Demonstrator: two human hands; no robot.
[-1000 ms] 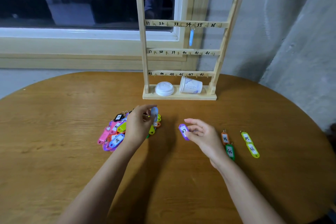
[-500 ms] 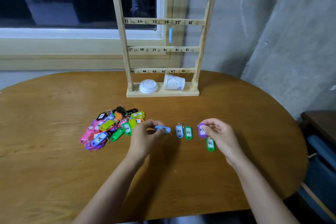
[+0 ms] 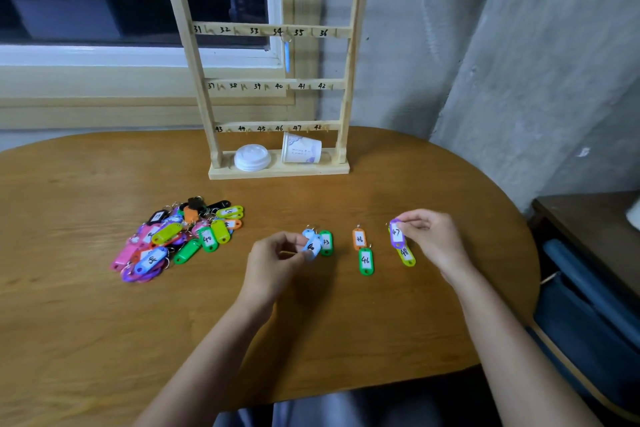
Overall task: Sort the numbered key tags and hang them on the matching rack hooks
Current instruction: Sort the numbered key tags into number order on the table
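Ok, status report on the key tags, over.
Left grip pinches a light-blue tag; right grip pinches purple tag 47. One blue tag hangs on the rack; pile unsorted. Tipped cup under hooks 46-48 may crowd hanging tags.

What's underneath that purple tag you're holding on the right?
A yellow-green tag lies on the table below the purple tag, which the right hand pinches. Its number looks like 48. Its top end and ring are covered, so whether the two touch can't be told.

A purple-printed white paper cup (image 3: pixel 300 148) is lying on its side well beyond the left hand (image 3: pixel 277 263), beside a round white plastic lid (image 3: pixel 252 157). A dark wooden side table (image 3: pixel 588 218) is standing right of the right hand (image 3: pixel 433 239).
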